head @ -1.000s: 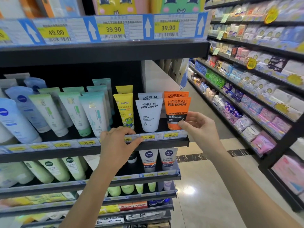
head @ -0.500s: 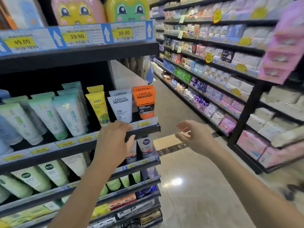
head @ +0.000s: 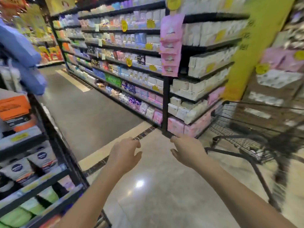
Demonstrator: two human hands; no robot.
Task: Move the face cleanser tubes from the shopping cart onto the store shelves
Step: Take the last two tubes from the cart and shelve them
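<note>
Fingers loosely curled, holding nothing, on both left hand [head: 125,153] and right hand [head: 187,150], low centre; black wire shopping cart [head: 243,142] at right edge.

Two hands [head: 125,154] [head: 188,152], one shopping cart [head: 243,142].

A shop aisle: long stocked shelves [head: 125,66], yellow price tags, and a wire shopping cart [head: 256,129].

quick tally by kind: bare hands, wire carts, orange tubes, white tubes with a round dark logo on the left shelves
bare hands: 2, left hand and right hand
black wire shopping cart: 1
orange tube: 1 visible
white tubes with round dark logo: 2
total: 6
</note>
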